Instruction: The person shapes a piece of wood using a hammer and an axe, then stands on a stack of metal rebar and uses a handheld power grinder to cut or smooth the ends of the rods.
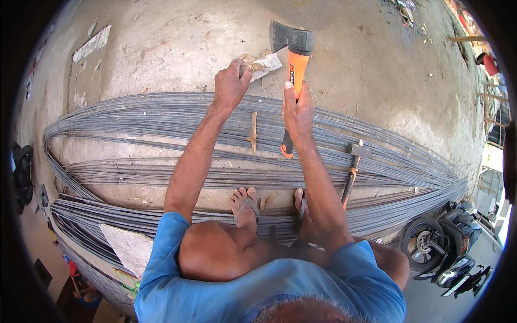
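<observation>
My right hand [298, 110] is wrapped round the orange and black handle of a hatchet [299, 64]. The hatchet stands head up, its dark blade turned to the left. To its left, my left hand [231, 85] is closed on the near end of a short, pale piece of wood [267, 64] with rough, splintered edges. The hatchet's blade hangs just above and beside the wood's far end; whether they touch I cannot tell. Below my hands, a thin wooden stick [253, 132] lies across long grey steel rods [177, 119].
A hammer [355, 164] with an orange and black handle rests on the rods at the right. My sandalled feet [246, 211] are among the rods. A pale flat slab [128, 248] lies at lower left, and a motorcycle [447, 242] stands at lower right. Dusty concrete [177, 43] stretches ahead.
</observation>
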